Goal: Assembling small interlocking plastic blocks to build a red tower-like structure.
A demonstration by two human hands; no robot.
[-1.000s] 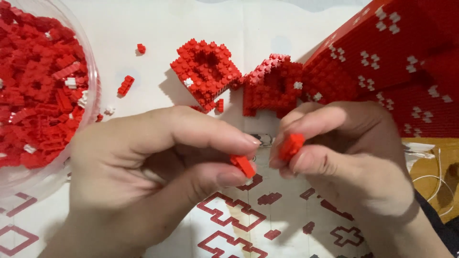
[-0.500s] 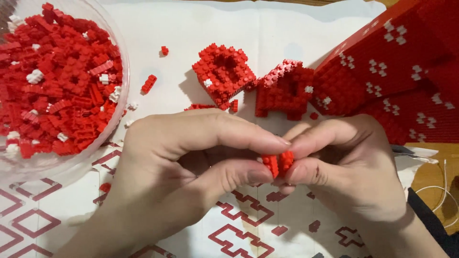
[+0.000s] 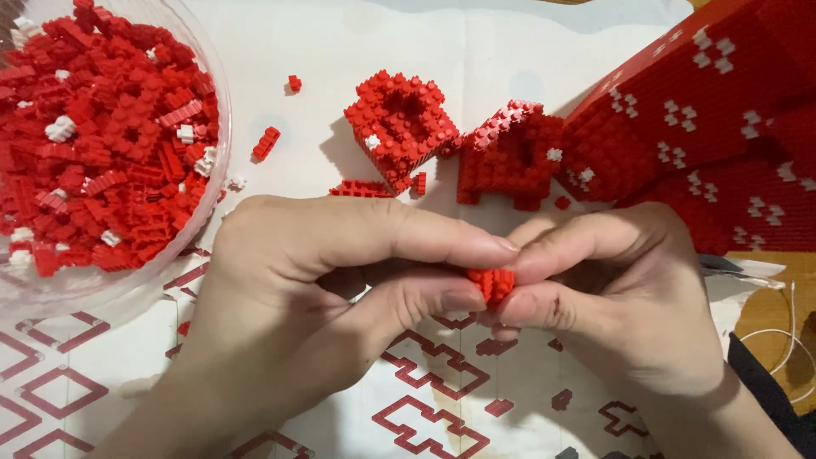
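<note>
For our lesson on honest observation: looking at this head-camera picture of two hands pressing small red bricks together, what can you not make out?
- The red bricks, head view: the fingers of both hands cover most, so their count and shape stay unclear.
- The clear bowl of bricks: cut off by the left and top edges.
- The large red model: cut off by the right and top edges.
- The left hand and right hand: palms face away from the camera.

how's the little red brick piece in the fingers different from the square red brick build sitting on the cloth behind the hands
The brick piece is tiny, mostly hidden between fingertips; the square build is far larger and fully in view.
The brick piece is pinched off the cloth by the left hand and right hand; the square build rests untouched on the cloth.
The brick piece looks plain red; the square build has a hollow centre and a white stud.
Both are made of small red studded bricks.
</note>
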